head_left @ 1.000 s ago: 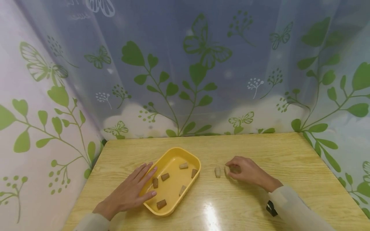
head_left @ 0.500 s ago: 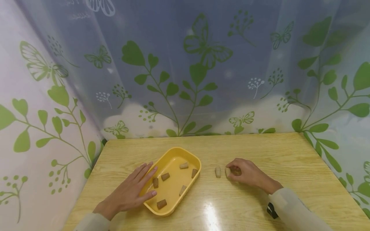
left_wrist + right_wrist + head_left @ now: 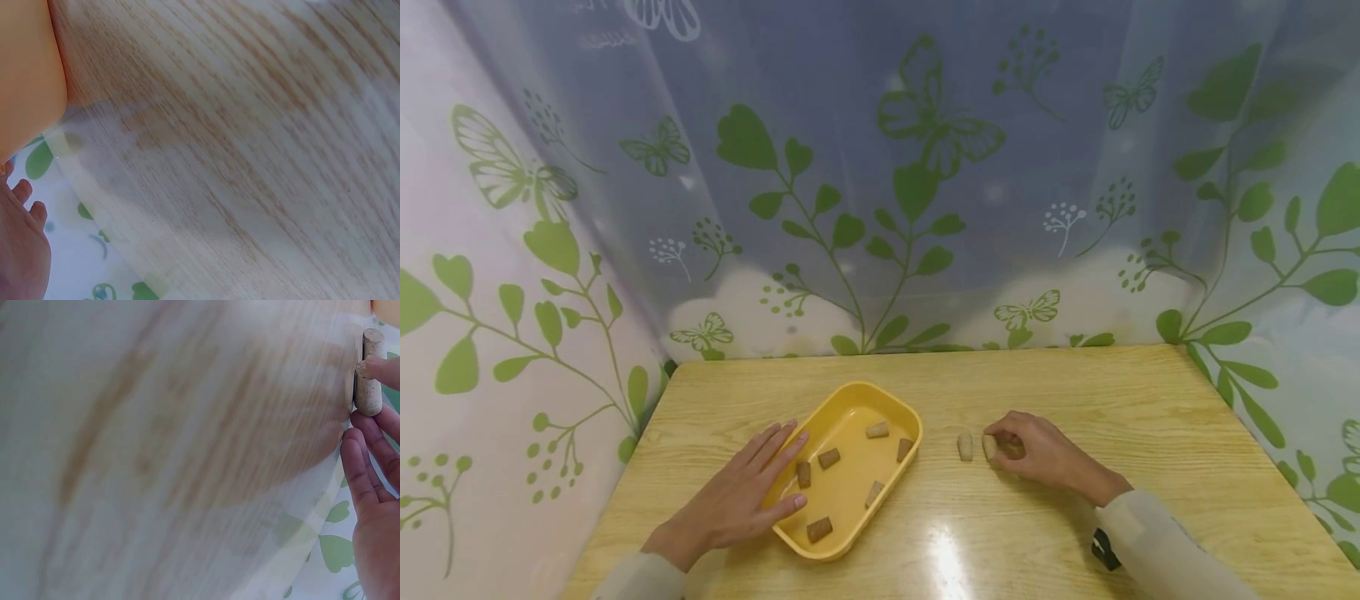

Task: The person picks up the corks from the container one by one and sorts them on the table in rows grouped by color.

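- the held cork (image 3: 989, 447) is on the right half of the counter (image 3: 1037, 533), pinched between the thumb and forefinger of your right hand (image 3: 1037, 450).
- the second cork (image 3: 965, 447) lies just beside it, on the tray side, untouched; both are pale.
- progress, as i judge it: you seem to be setting pale corks in a row, two placed or nearly so, and your right hand has not let go of one.
- what seems left: the yellow tray (image 3: 842, 500) holds six corks, two pale corks (image 3: 877, 430) and four dark corks (image 3: 829, 458), scattered singly; if only pale ones count, two remain.
- your left hand (image 3: 737, 496) is spread, fingers straight over the tray's left rim, probably steadying it; it pinches nothing.
- farther out, a patterned curtain (image 3: 842, 192) hangs behind the counter, and a black strap (image 3: 1105, 546) shows by your right sleeve (image 3: 1157, 533).
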Demonstrator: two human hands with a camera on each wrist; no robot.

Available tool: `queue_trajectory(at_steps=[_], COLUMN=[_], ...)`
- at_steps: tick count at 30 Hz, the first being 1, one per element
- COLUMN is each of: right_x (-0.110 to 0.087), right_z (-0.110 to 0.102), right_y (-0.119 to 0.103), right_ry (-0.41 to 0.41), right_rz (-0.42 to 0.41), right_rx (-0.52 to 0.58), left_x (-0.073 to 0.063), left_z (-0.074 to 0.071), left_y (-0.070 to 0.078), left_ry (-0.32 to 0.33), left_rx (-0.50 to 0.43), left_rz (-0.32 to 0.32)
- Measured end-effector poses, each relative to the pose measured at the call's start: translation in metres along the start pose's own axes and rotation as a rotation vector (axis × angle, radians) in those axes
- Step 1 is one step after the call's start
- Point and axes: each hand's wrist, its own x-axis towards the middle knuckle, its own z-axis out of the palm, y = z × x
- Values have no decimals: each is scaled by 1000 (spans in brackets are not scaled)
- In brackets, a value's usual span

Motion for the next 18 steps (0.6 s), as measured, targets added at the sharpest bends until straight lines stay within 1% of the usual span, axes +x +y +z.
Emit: queue_trajectory(at_steps=[8, 14, 18], right_x=[0, 0, 4], right_z=[2, 2, 2], right_y=[0, -2, -4], right_ry=[7, 40, 65], right_rz=[29, 46, 38], right_rx=[9, 25, 34], left_x=[-2, 0, 0], left_z=[1, 0, 0], left_y=[0, 0, 0], left_ry=[-14, 2, 6], left_rx=[-16, 0, 7], left_rz=[-17, 2, 7])
